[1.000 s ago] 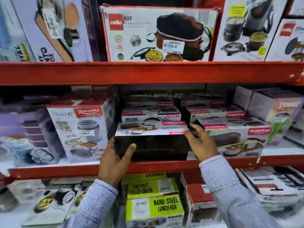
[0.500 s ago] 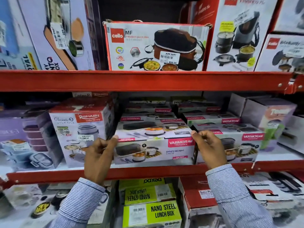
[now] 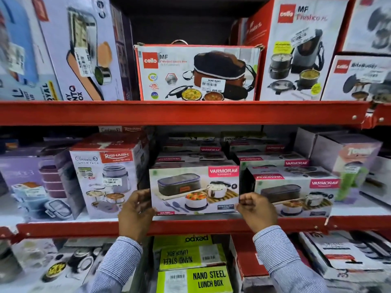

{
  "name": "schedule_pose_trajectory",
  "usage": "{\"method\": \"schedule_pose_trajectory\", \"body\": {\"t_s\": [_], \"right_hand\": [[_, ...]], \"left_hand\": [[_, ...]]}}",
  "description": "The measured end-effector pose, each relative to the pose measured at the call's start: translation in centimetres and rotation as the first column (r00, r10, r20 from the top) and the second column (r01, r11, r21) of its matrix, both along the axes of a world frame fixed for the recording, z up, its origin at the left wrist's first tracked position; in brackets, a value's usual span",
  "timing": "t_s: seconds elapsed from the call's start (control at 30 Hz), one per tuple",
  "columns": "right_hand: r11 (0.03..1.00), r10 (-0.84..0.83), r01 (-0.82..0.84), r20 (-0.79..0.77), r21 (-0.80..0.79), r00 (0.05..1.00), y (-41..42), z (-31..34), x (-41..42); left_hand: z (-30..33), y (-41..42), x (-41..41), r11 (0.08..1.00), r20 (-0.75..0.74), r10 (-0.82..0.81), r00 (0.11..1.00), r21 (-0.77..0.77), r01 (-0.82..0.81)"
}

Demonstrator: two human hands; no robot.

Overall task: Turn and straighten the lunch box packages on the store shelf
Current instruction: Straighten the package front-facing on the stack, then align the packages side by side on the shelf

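Observation:
A Varmora lunch box package (image 3: 194, 187) stands upright at the front of the middle shelf, its printed face toward me. My left hand (image 3: 135, 214) grips its lower left edge. My right hand (image 3: 257, 211) pinches its lower right corner. A second Varmora package (image 3: 294, 193) sits just to its right, also face forward. More Varmora boxes (image 3: 190, 157) are stacked behind them, some with upside-down labels.
A Rishabh box (image 3: 105, 178) stands left of the held package. A red shelf beam (image 3: 186, 113) runs overhead with a Cello box (image 3: 196, 72) on it. Below, green Nano Steel boxes (image 3: 194, 278) fill the lower shelf.
The package has turned from its dark underside facing me to its full printed front facing me, upright. Both hands shifted down to its lower corners.

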State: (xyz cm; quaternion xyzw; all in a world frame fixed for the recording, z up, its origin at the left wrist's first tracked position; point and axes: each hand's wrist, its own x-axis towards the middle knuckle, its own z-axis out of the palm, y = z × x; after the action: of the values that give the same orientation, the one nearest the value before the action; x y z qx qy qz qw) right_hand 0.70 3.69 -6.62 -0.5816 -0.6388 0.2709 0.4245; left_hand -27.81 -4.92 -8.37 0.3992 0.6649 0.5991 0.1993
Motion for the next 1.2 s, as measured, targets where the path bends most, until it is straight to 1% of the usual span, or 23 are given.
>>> {"method": "schedule_pose_trajectory", "body": {"t_s": [0.07,0.13,0.3,0.47,0.53,0.7,1.13,1.2], "right_hand": [[0.999,-0.005,0.008,0.076,-0.035,0.997,0.0,-0.3,0.0],[0.999,-0.005,0.01,0.123,-0.036,0.992,0.1,-0.8,0.1],[0.999,-0.001,0.007,0.178,-0.033,0.984,0.2,-1.0,0.2],[1.0,-0.006,0.011,0.218,-0.02,0.976,0.0,-0.9,0.3],[1.0,0.003,0.0,0.235,-0.013,0.972,-0.1,-0.9,0.3],[1.0,0.018,-0.017,0.229,-0.006,0.973,-0.1,-1.1,0.1],[0.998,0.041,-0.051,0.229,0.035,0.973,-1.2,-1.4,0.2],[0.997,0.052,-0.062,0.209,0.042,0.977,-1.6,-1.3,0.4]], "left_hand": [[-0.7,0.2,0.0,1.0,-0.019,0.013,1.0,-0.019,-0.014],[-1.3,0.3,0.2,0.999,-0.029,0.023,0.999,-0.028,-0.024],[-1.7,0.4,0.3,0.998,-0.04,0.051,0.998,-0.041,-0.053],[-1.5,0.3,0.0,0.998,-0.051,0.018,0.999,-0.058,-0.021],[-1.4,0.3,-0.1,0.999,-0.026,-0.014,1.0,-0.053,0.012],[-1.2,0.3,0.0,0.997,-0.057,-0.064,0.996,-0.055,0.06],[-1.7,-0.4,-0.7,0.996,-0.123,-0.05,0.991,-0.08,0.041],[-1.5,-0.8,-0.3,0.998,-0.147,-0.01,0.989,-0.06,0.002]]}}
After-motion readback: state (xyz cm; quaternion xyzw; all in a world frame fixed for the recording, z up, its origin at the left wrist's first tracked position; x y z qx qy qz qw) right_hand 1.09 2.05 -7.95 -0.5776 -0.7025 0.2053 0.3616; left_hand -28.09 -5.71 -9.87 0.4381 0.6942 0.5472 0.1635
